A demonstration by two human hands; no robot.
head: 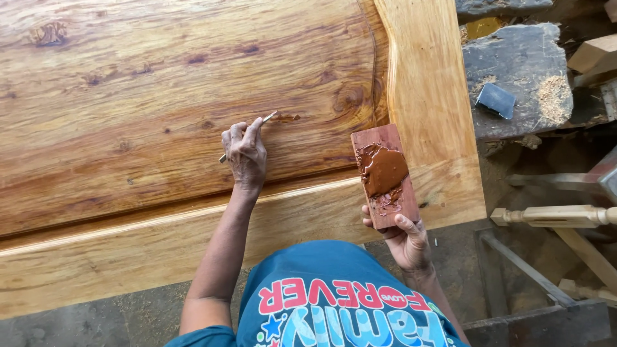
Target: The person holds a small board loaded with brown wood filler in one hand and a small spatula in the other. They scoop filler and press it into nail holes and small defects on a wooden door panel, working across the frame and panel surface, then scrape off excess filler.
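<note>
Hands work at a big wooden slab [160, 96] that fills the left and centre of the frame. Left hand [245, 153], at centre, grips a thin stick [247, 137] whose tip touches a brown-filled spot on the slab. Right hand [406, 239], lower right of centre, holds a small reddish board [384, 175] upright, with brown paste [384, 169] smeared on it. Sawdust [553, 90] lies on a dark block at upper right.
</note>
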